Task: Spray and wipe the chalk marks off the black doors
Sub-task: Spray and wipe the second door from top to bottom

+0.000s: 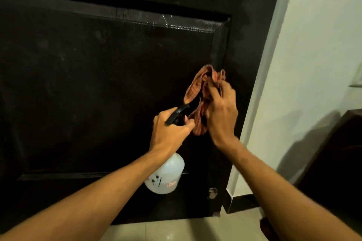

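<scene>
There was one white plastic spray bottle with a black trigger head (166, 176), one crumpled red-orange checked cloth (197, 88) and one black panelled wooden door (98, 84). Two bare hands were up in front of the door. The left hand (172, 133) was curled round the bottle's black head, and the white body hung below it at 6 o'clock. The right hand (221, 111), at 2 o'clock from the left, gripped the bunched cloth, which was close to the door's right stile. A wet sheen (176, 23) showed on the panel's upper moulding at 12 o'clock. One small metal lock (213, 192) sat at 4 o'clock from the bottle. A pale wall (313, 64) stood at 3 o'clock, with pale floor tiles (176, 231) at 6 o'clock and dark furniture (342, 162) at the right edge.
</scene>
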### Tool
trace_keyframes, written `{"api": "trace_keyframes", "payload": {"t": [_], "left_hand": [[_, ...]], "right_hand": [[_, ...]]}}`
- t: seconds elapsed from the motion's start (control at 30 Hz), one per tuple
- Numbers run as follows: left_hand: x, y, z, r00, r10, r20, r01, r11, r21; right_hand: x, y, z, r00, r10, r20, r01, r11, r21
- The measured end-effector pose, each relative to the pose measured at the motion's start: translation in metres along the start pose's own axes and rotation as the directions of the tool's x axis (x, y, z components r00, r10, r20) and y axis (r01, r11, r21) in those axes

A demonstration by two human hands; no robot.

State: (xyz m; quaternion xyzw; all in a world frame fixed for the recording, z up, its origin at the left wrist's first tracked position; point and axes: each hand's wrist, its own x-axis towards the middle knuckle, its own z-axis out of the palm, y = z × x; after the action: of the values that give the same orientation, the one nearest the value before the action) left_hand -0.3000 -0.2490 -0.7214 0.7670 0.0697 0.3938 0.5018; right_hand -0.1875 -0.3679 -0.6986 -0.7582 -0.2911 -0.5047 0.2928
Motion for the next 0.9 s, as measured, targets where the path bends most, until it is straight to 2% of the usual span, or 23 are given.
{"api": "trace_keyframes", "payload": {"t": [0.07, 0.13, 0.17, 0.27, 0.33, 0.37, 0.43, 0.5, 0.53, 0.57, 0.63, 0.67, 0.73, 0.8, 0.83, 0.9], "left_hand": [[-0.003, 0.004, -0.009, 1.0, -0.013, -0.005, 0.013, 1.0, -0.002], [-0.009, 0.001, -0.02, 0.999, -0.047, -0.005, 0.047, 0.999, 0.015], [-0.013, -0.001, -0.027, 0.998, -0.068, -0.003, 0.068, 0.997, 0.025], [-0.015, -0.008, -0.049, 0.992, -0.122, -0.017, 0.123, 0.992, 0.039], [-0.012, -0.009, -0.067, 0.991, -0.125, -0.046, 0.127, 0.991, 0.036], [-0.01, -0.009, -0.075, 0.991, -0.118, -0.07, 0.12, 0.992, 0.03], [-0.006, -0.009, -0.097, 0.982, -0.114, -0.151, 0.119, 0.993, 0.022], [-0.005, -0.012, -0.12, 0.967, -0.113, -0.227, 0.121, 0.992, 0.024], [-0.006, -0.017, -0.131, 0.96, -0.111, -0.258, 0.124, 0.992, 0.033], [-0.007, -0.022, -0.147, 0.952, -0.108, -0.288, 0.128, 0.99, 0.051], [-0.01, -0.035, -0.176, 0.937, -0.126, -0.327, 0.163, 0.983, 0.088], [-0.012, -0.041, -0.191, 0.93, -0.135, -0.342, 0.181, 0.978, 0.105], [-0.011, -0.052, -0.22, 0.911, -0.151, -0.384, 0.212, 0.97, 0.12], [-0.007, -0.059, -0.249, 0.886, -0.146, -0.44, 0.227, 0.964, 0.137], [-0.005, -0.061, -0.261, 0.878, -0.131, -0.461, 0.221, 0.964, 0.147], [-0.002, -0.064, -0.282, 0.869, -0.102, -0.484, 0.205, 0.965, 0.163]], "right_hand": [[-0.049, 0.005, 0.007, 0.994, -0.023, 0.108, 0.028, 0.999, -0.045], [-0.093, 0.008, 0.009, 0.978, 0.024, 0.206, -0.043, 0.995, 0.089], [-0.098, 0.01, 0.011, 0.976, 0.079, 0.204, -0.113, 0.981, 0.161], [-0.052, -0.005, 0.008, 0.932, 0.36, 0.045, -0.356, 0.882, 0.308], [0.003, -0.029, 0.001, 0.877, 0.474, -0.076, -0.401, 0.812, 0.424], [0.024, -0.043, 0.0, 0.877, 0.468, -0.109, -0.377, 0.811, 0.447], [0.044, -0.074, 0.004, 0.951, 0.279, -0.135, -0.2, 0.885, 0.421], [0.023, -0.1, 0.024, 0.999, -0.051, -0.016, 0.053, 0.947, 0.316], [0.003, -0.111, 0.035, 0.971, -0.216, 0.099, 0.183, 0.947, 0.265], [-0.016, -0.122, 0.049, 0.901, -0.368, 0.228, 0.317, 0.919, 0.233], [-0.036, -0.139, 0.067, 0.752, -0.539, 0.379, 0.49, 0.842, 0.224], [-0.031, -0.148, 0.071, 0.743, -0.554, 0.376, 0.495, 0.833, 0.248], [0.0, -0.175, 0.072, 0.825, -0.497, 0.269, 0.426, 0.86, 0.281], [0.046, -0.209, 0.066, 0.914, -0.398, 0.082, 0.367, 0.895, 0.253], [0.066, -0.226, 0.065, 0.94, -0.338, 0.039, 0.321, 0.919, 0.231], [0.085, -0.259, 0.07, 0.949, -0.313, 0.026, 0.307, 0.943, 0.13]]}}
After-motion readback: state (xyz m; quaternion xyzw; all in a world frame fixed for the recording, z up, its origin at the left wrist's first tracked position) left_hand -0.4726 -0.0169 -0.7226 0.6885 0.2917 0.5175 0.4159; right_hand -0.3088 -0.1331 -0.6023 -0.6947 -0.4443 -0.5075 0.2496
